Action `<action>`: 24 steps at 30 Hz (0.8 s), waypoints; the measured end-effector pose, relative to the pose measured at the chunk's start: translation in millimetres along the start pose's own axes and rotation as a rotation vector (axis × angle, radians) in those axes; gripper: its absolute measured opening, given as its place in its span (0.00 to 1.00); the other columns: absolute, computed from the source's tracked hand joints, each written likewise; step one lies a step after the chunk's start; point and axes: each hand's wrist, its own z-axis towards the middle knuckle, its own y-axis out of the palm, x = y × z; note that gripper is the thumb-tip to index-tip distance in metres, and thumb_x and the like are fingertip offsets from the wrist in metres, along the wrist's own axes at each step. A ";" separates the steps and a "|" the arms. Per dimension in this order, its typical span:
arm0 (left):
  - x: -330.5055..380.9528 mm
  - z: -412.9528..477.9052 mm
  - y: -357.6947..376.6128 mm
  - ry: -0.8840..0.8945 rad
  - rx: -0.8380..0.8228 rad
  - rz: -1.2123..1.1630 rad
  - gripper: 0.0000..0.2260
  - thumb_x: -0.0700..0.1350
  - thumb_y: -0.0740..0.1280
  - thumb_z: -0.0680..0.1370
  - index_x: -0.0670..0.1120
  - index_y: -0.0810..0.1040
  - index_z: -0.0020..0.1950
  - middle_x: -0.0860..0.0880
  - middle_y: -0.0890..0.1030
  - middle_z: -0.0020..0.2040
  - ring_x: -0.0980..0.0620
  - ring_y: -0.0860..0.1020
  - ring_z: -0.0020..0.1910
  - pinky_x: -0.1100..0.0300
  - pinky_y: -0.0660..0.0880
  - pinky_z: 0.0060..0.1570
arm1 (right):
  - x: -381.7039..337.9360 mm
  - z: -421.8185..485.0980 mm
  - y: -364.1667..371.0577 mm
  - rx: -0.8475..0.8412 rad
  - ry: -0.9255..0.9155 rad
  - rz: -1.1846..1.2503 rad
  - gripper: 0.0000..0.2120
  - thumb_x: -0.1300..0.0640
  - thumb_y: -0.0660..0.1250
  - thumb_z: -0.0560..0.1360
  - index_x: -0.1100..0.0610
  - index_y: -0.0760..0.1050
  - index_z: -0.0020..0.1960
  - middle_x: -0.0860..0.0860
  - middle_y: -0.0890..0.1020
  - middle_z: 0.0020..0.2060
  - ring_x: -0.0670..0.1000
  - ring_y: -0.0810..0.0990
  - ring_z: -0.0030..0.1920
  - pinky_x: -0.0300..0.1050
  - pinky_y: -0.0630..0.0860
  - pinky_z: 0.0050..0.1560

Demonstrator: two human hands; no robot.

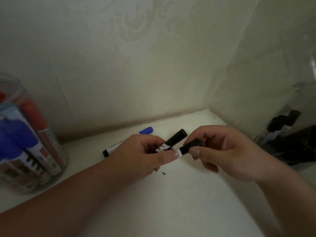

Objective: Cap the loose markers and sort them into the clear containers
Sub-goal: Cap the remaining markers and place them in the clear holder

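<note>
While one blue-capped marker (145, 131) lies loose on the white desk (171, 202) near the back wall, a person works on a black marker (177, 136) just above the desk, in the corner. The left hand (142, 151) has its fingers curled round the barrel, thumb pressed on top. The right hand (225, 151) pinches a black cap (190, 147), which meets a white end by the left thumb. Whether the cap is fully on cannot be told.

The task looks well along. A round clear container (17, 88) at far left already holds blue and red markers. Another clear container (290, 100) at far right holds black markers (280, 124). What seems left is finishing this cap, placing the black marker, probably at right, then storing the blue one, which is already capped.

Bold white lettering shows on the black marker's barrel, partly covered by fingers and unreadable. Dark print on the blue marker's white barrel is too blurred to read. The labels inside the left container are also illegible.
</note>
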 end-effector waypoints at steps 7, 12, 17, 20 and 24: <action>7.9 -4.4 -11.1 0.011 -0.177 0.050 0.08 0.53 0.75 0.69 0.52 0.87 0.44 0.48 0.74 0.27 0.52 0.65 0.22 0.63 0.62 0.25 | -4.0 -5.3 11.9 -0.106 -0.044 -0.468 0.08 0.48 0.67 0.78 0.51 0.80 0.45 0.48 0.73 0.29 0.46 0.69 0.29 0.42 0.68 0.31; 8.6 -7.9 -6.5 0.025 -0.088 0.076 0.12 0.55 0.74 0.64 0.53 0.88 0.44 0.47 0.75 0.26 0.52 0.67 0.21 0.65 0.64 0.24 | 2.5 -2.1 20.2 -0.010 0.035 -0.318 0.08 0.52 0.69 0.78 0.55 0.81 0.43 0.45 0.70 0.27 0.44 0.66 0.28 0.40 0.65 0.29; 7.0 -7.9 -4.5 0.039 -0.055 0.087 0.13 0.56 0.74 0.64 0.50 0.87 0.43 0.45 0.77 0.27 0.52 0.67 0.20 0.64 0.64 0.23 | 5.4 3.2 26.8 0.014 0.195 -0.103 0.10 0.52 0.70 0.76 0.59 0.81 0.41 0.46 0.67 0.23 0.47 0.61 0.24 0.41 0.59 0.27; 4.0 -1.1 -1.7 0.087 0.020 0.061 0.11 0.55 0.73 0.65 0.50 0.86 0.41 0.46 0.76 0.26 0.52 0.66 0.20 0.64 0.62 0.21 | 2.0 7.7 34.0 0.124 0.229 0.091 0.10 0.57 0.72 0.76 0.61 0.78 0.39 0.51 0.67 0.22 0.48 0.61 0.22 0.39 0.58 0.25; -7.7 7.3 3.8 0.107 0.033 0.062 0.20 0.60 0.81 0.63 0.51 0.81 0.46 0.50 0.75 0.30 0.55 0.70 0.27 0.61 0.68 0.28 | 5.3 16.9 44.9 0.233 0.176 0.361 0.04 0.67 0.68 0.77 0.66 0.77 0.44 0.53 0.65 0.22 0.48 0.60 0.21 0.36 0.60 0.22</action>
